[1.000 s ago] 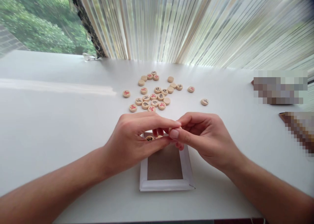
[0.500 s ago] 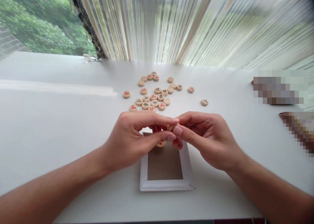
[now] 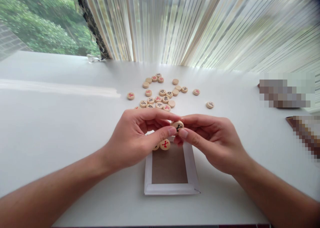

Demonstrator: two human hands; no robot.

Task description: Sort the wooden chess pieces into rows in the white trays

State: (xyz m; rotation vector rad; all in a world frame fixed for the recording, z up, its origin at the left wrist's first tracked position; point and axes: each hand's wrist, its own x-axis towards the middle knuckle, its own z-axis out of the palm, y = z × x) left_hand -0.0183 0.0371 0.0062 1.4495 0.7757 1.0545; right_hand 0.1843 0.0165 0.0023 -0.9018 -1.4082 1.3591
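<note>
Between my two hands, a round wooden xiangqi piece [image 3: 177,125] with a black character is pinched, its face tilted toward me. My left hand [image 3: 142,131] grips its left side with thumb and fingers. On the opposite side my right hand [image 3: 210,138] holds it by thumb and fingertips. Below the hands lies a shallow white box [image 3: 172,189] with a brown bottom. In its upper left are a piece with a red character [image 3: 165,144] and, partly behind my left thumb, another piece [image 3: 156,145].
Several wooden pieces [image 3: 162,92] lie scattered beyond my hands, some face up and some blank side up. Single pieces sit farther right [image 3: 210,105] and left [image 3: 130,96]. Two blurred-out objects [image 3: 283,93] are at the right. A striped curtain [image 3: 160,28] hangs behind the white table [image 3: 62,128].
The held piece has turned so its black character now faces me. Both hands stay together over the box. The view has shifted slightly, uncovering more of the pieces in the box.
</note>
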